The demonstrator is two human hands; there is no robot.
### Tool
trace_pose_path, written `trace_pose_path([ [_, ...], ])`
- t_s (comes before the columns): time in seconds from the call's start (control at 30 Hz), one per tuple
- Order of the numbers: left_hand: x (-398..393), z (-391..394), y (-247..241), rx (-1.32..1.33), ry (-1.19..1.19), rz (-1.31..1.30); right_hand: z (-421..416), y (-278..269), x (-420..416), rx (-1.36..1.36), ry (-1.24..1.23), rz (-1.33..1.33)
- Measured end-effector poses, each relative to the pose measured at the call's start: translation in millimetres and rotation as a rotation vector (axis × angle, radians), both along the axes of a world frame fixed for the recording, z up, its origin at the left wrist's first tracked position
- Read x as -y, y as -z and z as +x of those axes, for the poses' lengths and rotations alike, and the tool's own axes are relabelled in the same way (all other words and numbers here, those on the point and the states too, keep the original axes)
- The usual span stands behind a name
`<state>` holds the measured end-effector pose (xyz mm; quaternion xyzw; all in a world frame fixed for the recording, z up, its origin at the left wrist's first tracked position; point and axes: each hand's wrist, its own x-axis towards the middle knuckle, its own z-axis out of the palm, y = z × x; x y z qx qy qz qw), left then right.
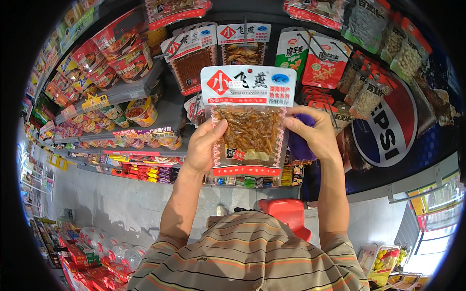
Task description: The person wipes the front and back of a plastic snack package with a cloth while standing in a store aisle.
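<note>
A clear-fronted snack packet (251, 127) with a white printed header faces up between my two hands, brown dried food showing through its window. My left hand (205, 145) grips its left edge, thumb on the front. On the packet's right edge my right hand (309, 127) pinches with the thumb in front. A purple cloth (302, 143) is also held in my right hand, bunched behind the thumb and partly hidden. Just beyond the packet, similar packets (193, 54) hang from metal display hooks (245, 31). Green and red snack pouches (325, 61) hang to their right.
Shelves (109, 100) with instant noodle tubs (131, 62) curve along the left. At right, more bagged snacks (367, 91) hang before a Pepsi panel (386, 123). A red plastic stool (285, 214) stands close on the tiled floor (109, 196). Red cartons (98, 280) and bottles sit lower left.
</note>
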<state>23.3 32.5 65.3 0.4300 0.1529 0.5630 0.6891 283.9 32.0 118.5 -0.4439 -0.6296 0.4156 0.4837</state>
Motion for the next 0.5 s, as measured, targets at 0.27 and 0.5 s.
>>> trace_pose_path([
  [0.27,-15,7,1,-0.063,-0.249,0.085,0,19,1,-0.199,-0.038,-0.102],
  [0.5,-15,10,-1,-0.057,-0.419,0.083,-7,31,0,-0.201,-0.036,-0.038],
])
